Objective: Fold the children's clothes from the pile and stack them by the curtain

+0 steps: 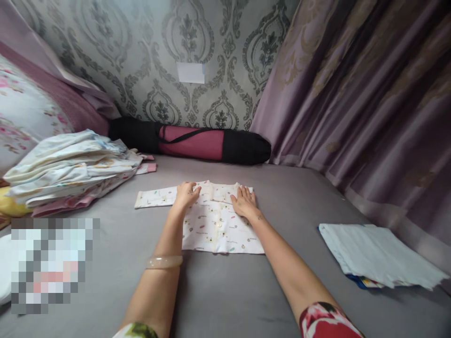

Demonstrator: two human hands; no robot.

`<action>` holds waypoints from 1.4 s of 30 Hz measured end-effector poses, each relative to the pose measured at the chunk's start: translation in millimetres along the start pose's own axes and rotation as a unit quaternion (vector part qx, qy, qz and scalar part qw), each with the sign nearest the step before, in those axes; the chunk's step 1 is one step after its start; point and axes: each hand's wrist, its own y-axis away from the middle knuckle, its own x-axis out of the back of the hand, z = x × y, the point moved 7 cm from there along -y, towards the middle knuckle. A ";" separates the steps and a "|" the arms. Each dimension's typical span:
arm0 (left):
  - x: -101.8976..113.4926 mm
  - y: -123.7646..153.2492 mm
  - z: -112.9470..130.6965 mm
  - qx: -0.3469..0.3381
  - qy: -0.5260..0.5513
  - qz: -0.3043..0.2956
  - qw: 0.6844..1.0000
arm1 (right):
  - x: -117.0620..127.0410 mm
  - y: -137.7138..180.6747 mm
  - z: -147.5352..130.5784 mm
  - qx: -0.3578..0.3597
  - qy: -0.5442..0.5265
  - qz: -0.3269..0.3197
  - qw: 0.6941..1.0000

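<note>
A small white printed baby shirt [206, 230] lies spread on the grey sheet, its neckline toward the wall. The left-hand sleeve stretches straight out to the side, while no sleeve sticks out on the right. My left hand [188, 193] rests at the shoulder where that sleeve begins, fingers slightly bent and apart. On the opposite shoulder my right hand [244, 202] lies flat with its fingers extended. A pale bangle circles my left wrist.
A heap of light clothes [75, 164] sits at the left. Folded pale cloth [377, 251] lies at the right. Along the wall stretches a black and maroon long bag [192, 143]. Purple curtains [334, 89] hang at the right. The lower left corner is pixelated.
</note>
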 end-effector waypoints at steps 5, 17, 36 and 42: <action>5.8 2.2 -7.0 0.033 0.009 -0.021 0.999 | 2.2 11.3 -47.8 0.110 -0.028 0.037 0.993; 9.1 4.0 -12.4 0.063 0.014 -0.040 0.997 | -4.3 7.1 -62.8 0.095 -0.039 -0.026 0.994; 8.0 3.9 -21.5 0.078 0.026 -0.046 0.996 | -9.5 -19.5 -118.5 0.163 -0.059 0.010 0.985; 7.1 2.8 -23.1 0.076 0.020 -0.044 0.996 | -23.7 -31.8 -124.0 0.180 -0.070 0.022 0.981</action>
